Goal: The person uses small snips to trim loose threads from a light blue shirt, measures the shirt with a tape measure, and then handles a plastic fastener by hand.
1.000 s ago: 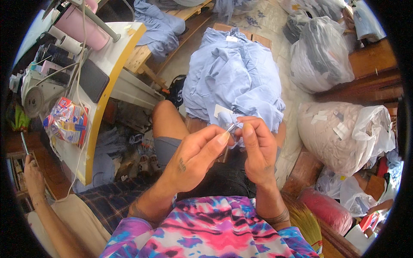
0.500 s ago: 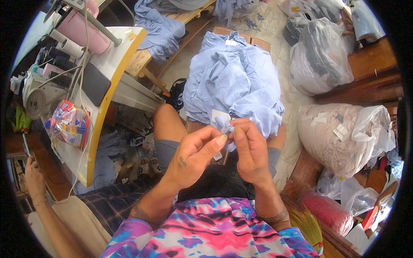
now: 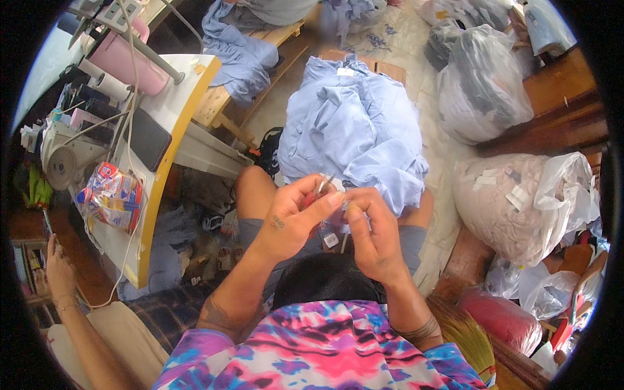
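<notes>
Mid-frame, a small red tool (image 3: 310, 199) is gripped in the left hand (image 3: 292, 221). The thumb and 1 finger of the right hand (image 3: 374, 233) are pinched; what is held there cannot be told. The tool's thin, hard tip (image 3: 327, 183) is best kept off skin. Soft, wrinkled blue cloth (image 3: 354, 120) is heaped above; a flat tag (image 3: 331, 240) is seen below.

The red tool (image 3: 308, 199) was largely covered by the left hand (image 3: 289, 216), so its shape could not be made out, and whatever was handled at the fingertips of the right hand (image 3: 372, 235) was too small to be told. The print on the white tag (image 3: 331, 240) could not be read. Most of the wooden tabletop (image 3: 391, 70) was hidden by blue garments (image 3: 354, 123), and a co-worker's arm (image 3: 86, 341) was cut off by the lower edge.
</notes>
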Demonstrator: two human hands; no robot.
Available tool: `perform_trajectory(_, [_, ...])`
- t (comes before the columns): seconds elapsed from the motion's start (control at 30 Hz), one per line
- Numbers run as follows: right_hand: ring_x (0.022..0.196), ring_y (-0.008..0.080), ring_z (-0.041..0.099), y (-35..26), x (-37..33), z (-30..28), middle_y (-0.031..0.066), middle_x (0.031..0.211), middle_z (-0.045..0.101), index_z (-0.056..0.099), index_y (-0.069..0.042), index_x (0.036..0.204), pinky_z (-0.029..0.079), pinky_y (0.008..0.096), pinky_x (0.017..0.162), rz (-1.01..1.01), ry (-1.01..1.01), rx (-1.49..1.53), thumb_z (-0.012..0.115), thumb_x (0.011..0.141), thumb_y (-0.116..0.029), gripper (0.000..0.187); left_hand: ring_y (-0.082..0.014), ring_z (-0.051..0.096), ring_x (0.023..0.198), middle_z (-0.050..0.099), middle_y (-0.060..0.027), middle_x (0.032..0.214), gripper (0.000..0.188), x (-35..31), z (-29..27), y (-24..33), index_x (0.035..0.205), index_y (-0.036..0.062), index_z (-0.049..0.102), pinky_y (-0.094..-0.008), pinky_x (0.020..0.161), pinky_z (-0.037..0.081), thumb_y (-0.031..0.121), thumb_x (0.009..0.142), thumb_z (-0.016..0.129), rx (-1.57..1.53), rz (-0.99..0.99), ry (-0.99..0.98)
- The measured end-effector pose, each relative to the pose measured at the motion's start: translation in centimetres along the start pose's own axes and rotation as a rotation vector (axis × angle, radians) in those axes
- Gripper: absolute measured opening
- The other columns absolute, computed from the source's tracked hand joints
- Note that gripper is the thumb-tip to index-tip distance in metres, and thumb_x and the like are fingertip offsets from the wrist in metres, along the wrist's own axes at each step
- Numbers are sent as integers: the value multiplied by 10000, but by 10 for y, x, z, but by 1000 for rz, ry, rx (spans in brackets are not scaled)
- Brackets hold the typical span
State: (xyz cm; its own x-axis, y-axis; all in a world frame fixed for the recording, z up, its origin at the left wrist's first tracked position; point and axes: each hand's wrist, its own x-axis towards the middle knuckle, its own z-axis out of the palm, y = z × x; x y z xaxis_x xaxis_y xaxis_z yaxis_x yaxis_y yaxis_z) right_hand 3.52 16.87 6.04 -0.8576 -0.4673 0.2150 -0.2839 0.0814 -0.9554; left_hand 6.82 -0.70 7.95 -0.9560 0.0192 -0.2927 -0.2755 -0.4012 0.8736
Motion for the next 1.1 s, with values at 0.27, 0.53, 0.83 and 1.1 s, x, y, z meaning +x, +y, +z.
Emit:
perform_trajectory(0.27, [956, 334, 604, -14, 0, -2, 196, 1088, 623, 599, 11, 953, 498, 404, 855, -210, 181, -313, 623, 953, -30, 48, 7, 398, 504, 504, 101, 684, 149, -3, 7, -15, 984, 85, 663, -192, 436, 278, 221, 994, 723, -136, 134, 95])
perform_trajectory(0.53, [899, 359, 600, -24, -3, 5, 201, 978, 616, 596, 14, 940, 497, 432, 803, -195, 204, -358, 613, 944, -16, 35, -46, 458, 500, 563, 40, 676, 153, -2, 3, -24, 941, 72, 640, -214, 433, 346, 200, 1017, 672, 5, 207, 221])
perform_trajectory(0.83, [834, 181, 628, -22, -4, 3, 117, 969, 654, 601, 16, 982, 524, 316, 774, 221, 255, 273, 579, 1041, -120, 149, -23, 479, 545, 572, 49, 687, 217, 2, 10, 2, 992, 53, 719, -205, 458, 352, 270, 989, 730, 84, 227, 111])
perform_trajectory(1.1, [823, 136, 664, -15, 8, 1, 87, 953, 676, 577, 6, 1050, 575, 303, 775, 191, 363, 420, 612, 1067, -204, 213, -20, 422, 498, 565, 50, 662, 236, 16, 35, 0, 1045, 46, 743, -212, 429, 274, 274, 986, 739, -175, -43, 44])
